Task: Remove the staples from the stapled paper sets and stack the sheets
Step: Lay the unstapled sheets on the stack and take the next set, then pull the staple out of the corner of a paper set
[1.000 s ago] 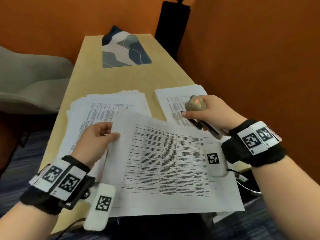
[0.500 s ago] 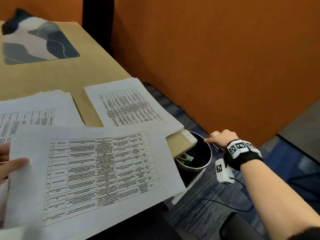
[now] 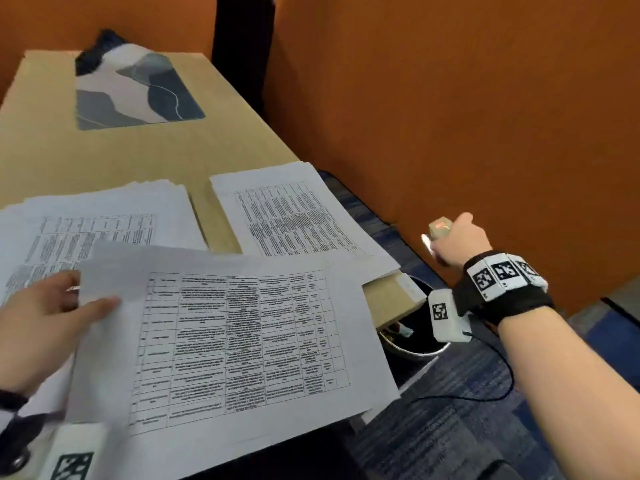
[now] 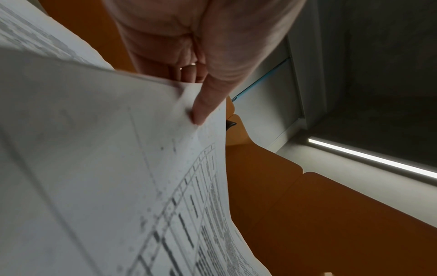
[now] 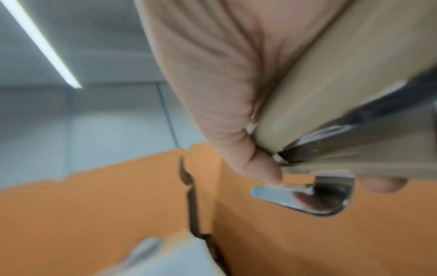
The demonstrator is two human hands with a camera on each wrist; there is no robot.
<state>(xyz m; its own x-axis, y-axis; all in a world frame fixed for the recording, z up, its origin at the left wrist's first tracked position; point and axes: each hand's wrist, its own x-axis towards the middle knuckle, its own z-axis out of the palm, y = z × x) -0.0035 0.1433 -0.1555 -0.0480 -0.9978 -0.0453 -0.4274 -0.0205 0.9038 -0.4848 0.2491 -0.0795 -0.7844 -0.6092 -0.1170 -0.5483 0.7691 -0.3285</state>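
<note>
The right hand [image 3: 457, 242] has risen gripping one stapler [image 3: 439, 227]; the left [image 3: 45, 327] pinches one paper set [image 3: 235, 341].

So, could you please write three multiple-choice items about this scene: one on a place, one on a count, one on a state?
1. Where is the round dark waste bin?
A. on the wooden table
B. on the floor below the table's right edge
C. on the patterned mat

2. How many paper piles lie on the tan wooden table, not counting the set held up?
A. two
B. four
C. none

3. What does the right hand hold?
A. nothing
B. a pen
C. the beige stapler with a metal remover tip

Answers: 1 B, the bin sits under the table corner; 2 A, one pile left, one right; 3 C, the fingers curl round the stapler.
</note>
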